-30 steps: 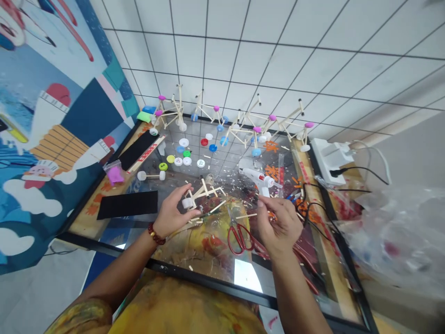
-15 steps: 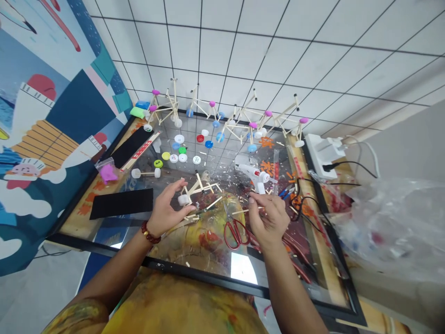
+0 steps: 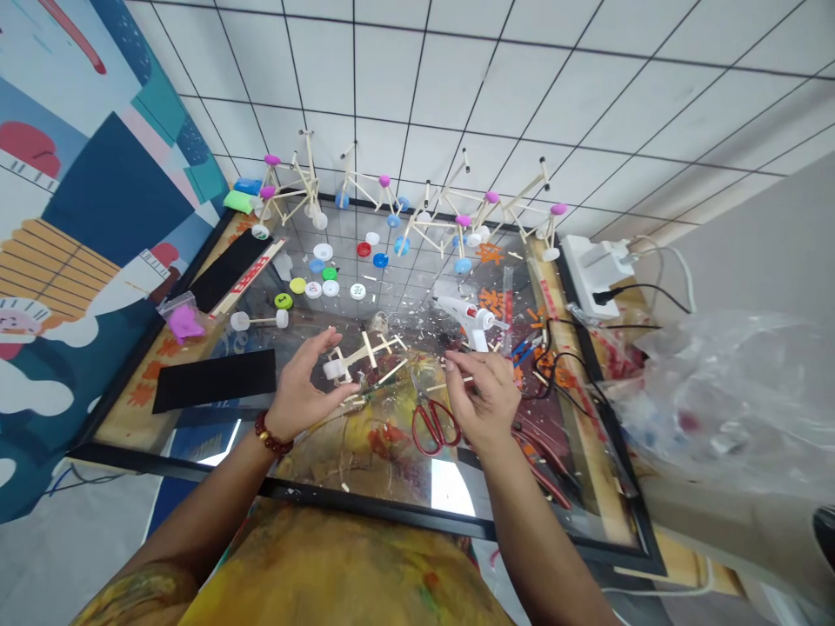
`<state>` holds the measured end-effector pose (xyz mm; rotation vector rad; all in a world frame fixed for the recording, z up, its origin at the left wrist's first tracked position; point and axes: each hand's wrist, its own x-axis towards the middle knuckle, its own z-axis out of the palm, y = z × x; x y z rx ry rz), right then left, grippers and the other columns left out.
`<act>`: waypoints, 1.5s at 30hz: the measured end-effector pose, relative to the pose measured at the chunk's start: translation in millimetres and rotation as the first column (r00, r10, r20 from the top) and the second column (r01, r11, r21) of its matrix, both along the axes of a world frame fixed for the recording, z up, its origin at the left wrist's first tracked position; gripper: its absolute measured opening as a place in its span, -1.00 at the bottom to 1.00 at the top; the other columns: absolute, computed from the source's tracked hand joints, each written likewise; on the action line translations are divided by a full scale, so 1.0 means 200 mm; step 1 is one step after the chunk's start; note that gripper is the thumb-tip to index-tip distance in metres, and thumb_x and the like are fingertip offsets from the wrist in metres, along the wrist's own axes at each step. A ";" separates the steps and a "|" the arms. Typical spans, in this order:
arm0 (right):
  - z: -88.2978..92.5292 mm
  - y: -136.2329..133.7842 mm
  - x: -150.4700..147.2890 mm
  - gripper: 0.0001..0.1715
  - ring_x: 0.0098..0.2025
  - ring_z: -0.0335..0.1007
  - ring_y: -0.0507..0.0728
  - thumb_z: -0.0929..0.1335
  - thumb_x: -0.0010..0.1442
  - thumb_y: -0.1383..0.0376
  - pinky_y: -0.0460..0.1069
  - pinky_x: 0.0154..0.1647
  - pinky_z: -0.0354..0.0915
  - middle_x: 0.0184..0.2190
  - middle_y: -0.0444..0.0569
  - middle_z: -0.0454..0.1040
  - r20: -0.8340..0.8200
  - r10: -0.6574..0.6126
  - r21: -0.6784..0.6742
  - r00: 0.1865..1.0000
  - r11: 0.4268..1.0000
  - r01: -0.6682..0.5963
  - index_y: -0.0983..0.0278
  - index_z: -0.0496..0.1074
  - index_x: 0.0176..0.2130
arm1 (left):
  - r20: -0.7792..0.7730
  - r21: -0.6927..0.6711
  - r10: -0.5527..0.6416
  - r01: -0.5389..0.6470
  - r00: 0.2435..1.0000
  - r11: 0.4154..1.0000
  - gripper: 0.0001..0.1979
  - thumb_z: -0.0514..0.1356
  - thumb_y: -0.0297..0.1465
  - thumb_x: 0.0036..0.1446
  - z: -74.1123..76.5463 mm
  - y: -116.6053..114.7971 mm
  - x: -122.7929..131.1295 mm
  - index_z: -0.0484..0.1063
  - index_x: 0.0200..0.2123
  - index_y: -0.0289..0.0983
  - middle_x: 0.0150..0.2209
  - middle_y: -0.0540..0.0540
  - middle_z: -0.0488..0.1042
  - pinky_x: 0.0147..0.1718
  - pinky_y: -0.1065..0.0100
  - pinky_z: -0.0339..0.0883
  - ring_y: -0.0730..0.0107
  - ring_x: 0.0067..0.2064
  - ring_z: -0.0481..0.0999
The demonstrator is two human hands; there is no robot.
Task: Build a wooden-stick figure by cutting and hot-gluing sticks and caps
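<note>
My left hand [image 3: 301, 382] is open, its thumb and fingers spread around the left end of a small wooden-stick frame [image 3: 365, 349]. A white wheel [image 3: 335, 369] sits at that end, between thumb and fingers, and I see no firm grip on it. To the right, my right hand [image 3: 484, 391] is raised with thumb and forefinger pinched together. A tiny piece seems to show at its fingertips, too small to name. Just beyond this hand rests a white hot glue gun [image 3: 466, 317]. Red-handled scissors [image 3: 436, 426] lie on the glass table between the hands.
Several stick models with wheels [image 3: 424, 222] stand along the tiled wall. Bottle caps [image 3: 330, 288] lie before them. Black strips [image 3: 215, 381] are at left; red-handled pliers [image 3: 544, 465], a power strip [image 3: 591, 274] and a plastic bag [image 3: 698, 409] at right.
My right hand has moved slightly left and up, nearer the stick frame, still pinched. My left hand remains spread beside the frame. The whole view has shifted a little.
</note>
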<state>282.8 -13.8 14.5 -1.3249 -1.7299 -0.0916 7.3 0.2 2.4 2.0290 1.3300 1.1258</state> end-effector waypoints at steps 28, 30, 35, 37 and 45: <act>-0.01 0.00 -0.02 -0.81 -0.28 0.46 0.12 0.36 0.23 0.39 0.08 -0.20 0.24 -0.32 -0.07 0.55 0.001 0.077 -0.046 0.997 0.996 -0.077 0.17 0.51 -0.16 | 0.663 -0.644 0.359 0.258 0.657 0.720 -0.56 0.39 -0.28 0.04 0.12 0.00 0.05 0.47 -0.02 -0.28 -0.07 -0.21 0.57 -0.04 0.25 0.47 0.12 0.00 0.58; -0.01 0.00 -0.03 -0.82 -0.27 0.46 0.12 0.36 0.23 0.39 0.08 -0.20 0.24 -0.32 -0.07 0.55 0.000 0.082 -0.051 0.997 0.995 -0.082 0.18 0.51 -0.16 | 0.683 -0.694 0.442 0.330 0.581 0.640 -0.65 0.35 -0.28 0.10 0.15 0.01 0.06 0.49 -0.08 -0.33 -0.08 -0.24 0.58 -0.02 0.20 0.48 0.09 -0.02 0.59; -0.02 -0.01 -0.04 -0.82 -0.28 0.45 0.12 0.37 0.23 0.39 0.08 -0.19 0.23 -0.32 -0.07 0.56 0.016 0.108 -0.057 0.994 0.993 -0.107 0.19 0.52 -0.16 | 0.652 -0.756 0.615 0.444 0.444 0.481 -0.73 0.16 -0.30 0.29 0.22 0.05 0.06 0.51 -0.19 -0.41 -0.10 -0.31 0.59 0.00 0.14 0.51 0.08 -0.01 0.60; -0.03 -0.01 -0.04 -0.82 -0.27 0.46 0.11 0.37 0.24 0.39 0.08 -0.19 0.22 -0.32 -0.07 0.56 0.025 0.113 -0.057 0.993 0.992 -0.111 0.19 0.52 -0.16 | 0.628 -0.765 0.664 0.479 0.406 0.430 -0.64 0.07 -0.27 0.35 0.24 0.06 0.06 0.51 -0.19 -0.46 -0.09 -0.35 0.57 0.00 0.16 0.52 0.10 -0.01 0.60; -0.01 -0.03 -0.09 -0.85 -0.22 0.48 0.15 0.34 0.27 0.33 0.10 -0.18 0.25 -0.27 -0.06 0.60 0.004 0.177 -0.181 0.984 0.968 -0.173 0.17 0.51 -0.16 | 0.677 -0.727 0.584 0.532 0.449 0.433 -0.56 0.10 -0.07 0.29 0.19 0.07 0.05 0.51 -0.15 -0.36 0.04 -0.30 0.53 0.15 0.11 0.41 0.11 0.13 0.50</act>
